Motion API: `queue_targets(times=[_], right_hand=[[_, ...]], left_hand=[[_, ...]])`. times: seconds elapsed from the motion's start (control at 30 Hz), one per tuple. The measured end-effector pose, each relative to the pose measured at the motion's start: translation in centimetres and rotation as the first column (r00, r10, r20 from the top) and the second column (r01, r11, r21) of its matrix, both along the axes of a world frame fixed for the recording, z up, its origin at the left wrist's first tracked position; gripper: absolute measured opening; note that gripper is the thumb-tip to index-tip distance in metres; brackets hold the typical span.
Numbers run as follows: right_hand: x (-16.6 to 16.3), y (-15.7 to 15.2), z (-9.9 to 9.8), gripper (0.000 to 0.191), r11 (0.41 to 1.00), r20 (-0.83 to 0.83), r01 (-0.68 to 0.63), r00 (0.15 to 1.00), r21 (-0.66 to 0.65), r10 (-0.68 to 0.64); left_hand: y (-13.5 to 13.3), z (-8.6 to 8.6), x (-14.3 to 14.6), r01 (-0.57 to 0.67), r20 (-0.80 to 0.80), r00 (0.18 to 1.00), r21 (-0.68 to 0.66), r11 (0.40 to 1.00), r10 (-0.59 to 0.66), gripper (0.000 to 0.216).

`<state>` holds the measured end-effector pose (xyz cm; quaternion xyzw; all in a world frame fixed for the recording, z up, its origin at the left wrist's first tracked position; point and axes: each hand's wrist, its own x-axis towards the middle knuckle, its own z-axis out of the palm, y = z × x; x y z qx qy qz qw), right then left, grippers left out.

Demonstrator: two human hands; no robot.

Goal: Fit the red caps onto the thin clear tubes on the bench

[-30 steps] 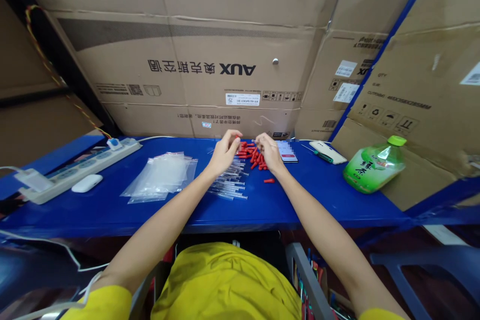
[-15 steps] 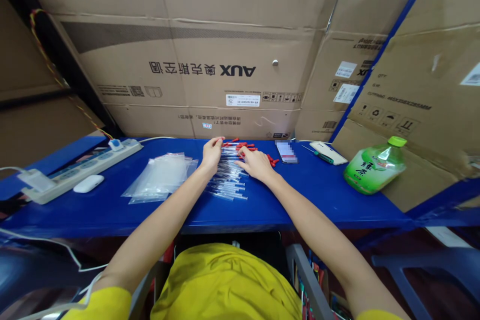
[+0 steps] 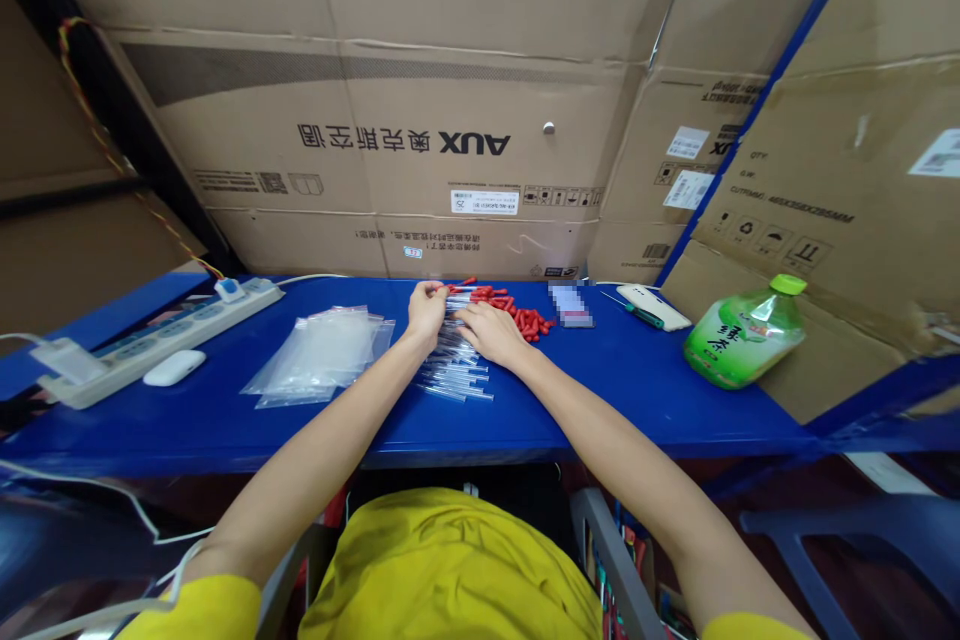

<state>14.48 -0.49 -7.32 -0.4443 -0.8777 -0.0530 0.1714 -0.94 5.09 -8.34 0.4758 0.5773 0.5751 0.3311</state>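
A pile of thin clear-shafted sticks with red handles point(image 3: 529, 322) lies on the blue table, shafts toward the front edge and left. They look like small screwdrivers, but the tips are too fine to make out. At the upper left of the pile, my left hand point(image 3: 426, 316) has its fingers curled closed around a red-handled stick, mostly hidden by the fingers. My right hand point(image 3: 495, 333) rests over the middle of the pile, palm down, thumb and fingers slightly apart on the clear shafts point(image 3: 457, 380). Left of my hands lies a stack of clear zip bags point(image 3: 319, 355).
A white power strip point(image 3: 169, 335) and a white earbud case point(image 3: 174, 368) occupy the left side. Behind the pile's right end lies a phone point(image 3: 571, 306). Further right are a green screwdriver point(image 3: 645, 314), a white flat object point(image 3: 664, 305) and a green tea bottle point(image 3: 739, 338). Cardboard walls the back.
My right hand has shifted left across the pile, uncovering more red handles on the right. My left hand has come slightly down and right, its fingers still curled.
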Motion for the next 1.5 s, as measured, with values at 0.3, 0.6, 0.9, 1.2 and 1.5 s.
queue_targets(times=[0.3,0.6,0.9,1.2,1.5], right_hand=[[1.4,-0.2,1.0,0.028,0.988,-0.28,0.134,0.954,0.082,-0.106],[4.2,1.2,0.9,0.015,0.993,-0.315,0.111,0.945,0.049,-0.09],[8.6,2.7,1.6,0.015,0.914,-0.452,0.405,0.814,-0.004,-0.363],[8.7,2.2,1.6,0.01,0.916,-0.291,0.39,0.869,-0.095,-0.4],[8.3,2.3,1.6,0.026,0.911,-0.215,0.409,0.886,-0.056,-0.411]], left_hand=[[-1.8,1.0,0.1,0.212,-0.486,0.865,0.121,0.97,-0.128,0.023],[-2.6,1.6,0.5,0.469,-0.708,0.668,0.162,0.868,-0.228,0.035],[-1.9,0.5,-0.2,0.442,-0.835,0.53,0.119,0.889,-0.151,0.022],[-1.2,0.1,-0.6,0.417,-0.877,0.453,0.051,0.908,-0.159,0.029],[-0.9,-0.1,-0.6,0.434,-0.9,0.409,0.044,0.9,-0.153,0.022]])
